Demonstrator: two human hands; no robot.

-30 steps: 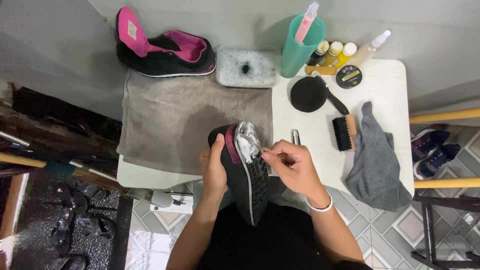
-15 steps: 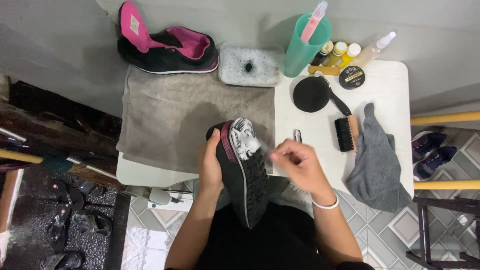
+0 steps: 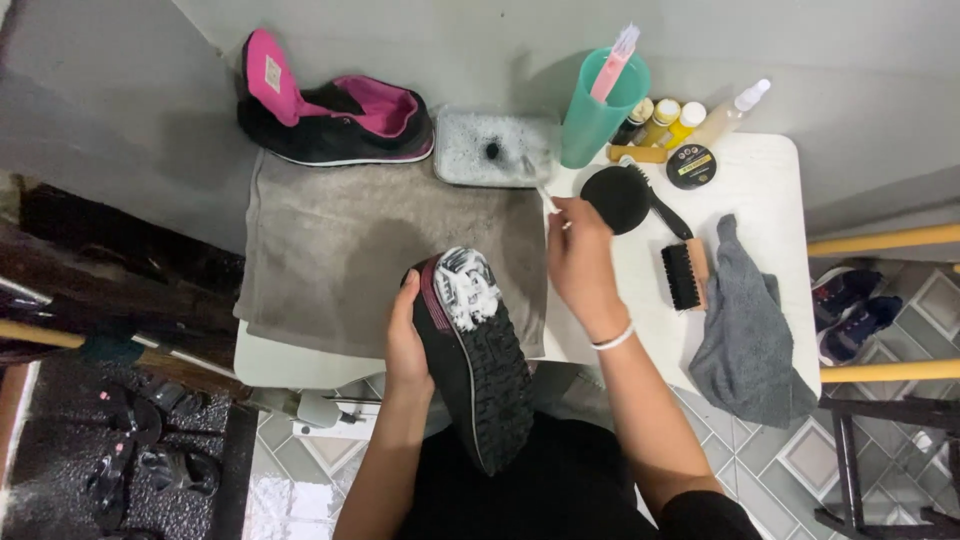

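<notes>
My left hand (image 3: 403, 345) grips a black shoe (image 3: 478, 365) held sole up over the near edge of a grey towel (image 3: 340, 250). White foam covers the toe end of the sole. My right hand (image 3: 580, 255) is raised beyond the shoe and pinches a small thin brush (image 3: 540, 185), whose head reaches into a shallow tray of soapy water (image 3: 490, 150). A white band circles my right wrist.
A second black shoe with pink lining (image 3: 335, 115) lies at the towel's far edge. On the white table (image 3: 770, 190) stand a green cup (image 3: 598, 110), several small bottles (image 3: 675, 120), a round tin (image 3: 691, 165), a black round brush (image 3: 625, 198), a wooden brush (image 3: 685, 275) and a grey cloth (image 3: 745, 330).
My right hand has left the foamy toe of the shoe and moved up and away to the soapy tray with the small brush. My left hand still holds the shoe.
</notes>
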